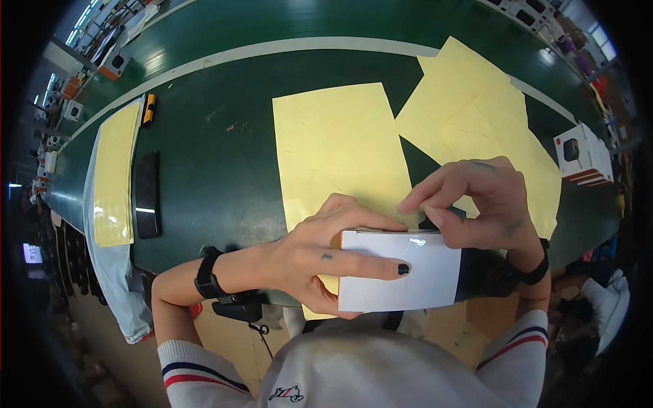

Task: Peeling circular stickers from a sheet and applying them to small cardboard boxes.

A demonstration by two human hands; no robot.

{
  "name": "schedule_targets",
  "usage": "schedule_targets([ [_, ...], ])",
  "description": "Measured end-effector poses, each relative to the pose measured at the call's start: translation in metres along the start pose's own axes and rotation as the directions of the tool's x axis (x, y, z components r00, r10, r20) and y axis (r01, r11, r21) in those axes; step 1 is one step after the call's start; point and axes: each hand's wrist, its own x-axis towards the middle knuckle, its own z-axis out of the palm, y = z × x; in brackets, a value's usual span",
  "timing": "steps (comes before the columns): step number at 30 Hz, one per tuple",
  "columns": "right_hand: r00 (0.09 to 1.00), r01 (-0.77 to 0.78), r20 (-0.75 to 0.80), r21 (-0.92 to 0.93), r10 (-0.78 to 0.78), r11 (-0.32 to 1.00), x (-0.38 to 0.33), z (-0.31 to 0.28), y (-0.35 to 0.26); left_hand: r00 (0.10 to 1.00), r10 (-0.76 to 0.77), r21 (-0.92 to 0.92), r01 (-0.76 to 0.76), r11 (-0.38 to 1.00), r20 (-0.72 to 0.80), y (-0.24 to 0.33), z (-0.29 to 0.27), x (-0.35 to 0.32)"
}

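My left hand (320, 251) is wrapped round the left end of a small white box (428, 282), with its index finger lying across the box's upper face and the thumb along the far edge. The box is held at the table's near edge, over a yellow sheet (333, 149). Just beyond the box's far right corner, my right hand (483, 197) has its thumb and index finger brought together in a pinch. Anything between those fingertips is too small to make out. Both wrists wear black bands.
More yellow sheets (476, 102) overlap at the right, beside a white printed carton (581, 153). At the left lie a yellow sheet stack (114, 170), a black phone-like slab (147, 197) and an orange-black cutter (149, 111). A pale strip (306, 45) crosses the green surface behind.
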Motion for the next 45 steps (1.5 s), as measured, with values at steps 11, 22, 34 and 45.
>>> schedule_targets([
  [11,0.996,0.003,0.091,0.167,-0.018,0.986,-0.001,-0.003,0.007,0.998,0.059,0.080,-0.059,0.995,-0.005,-0.003,-0.001,0.000],
  [22,0.984,0.129,0.136,-0.118,-0.113,0.985,-0.013,0.001,-0.013,0.999,0.043,0.078,-0.043,0.996,0.007,-0.003,-0.003,0.001],
  [34,0.960,0.264,-0.093,-0.016,-0.264,0.964,-0.025,-0.017,-0.020,0.998,0.065,0.085,-0.065,0.994,0.005,-0.003,-0.001,0.003],
  [45,0.960,0.245,0.192,-0.219,-0.204,0.944,-0.030,-0.018,-0.009,0.999,0.047,0.100,-0.045,0.994,-0.019,-0.001,0.000,0.000],
])
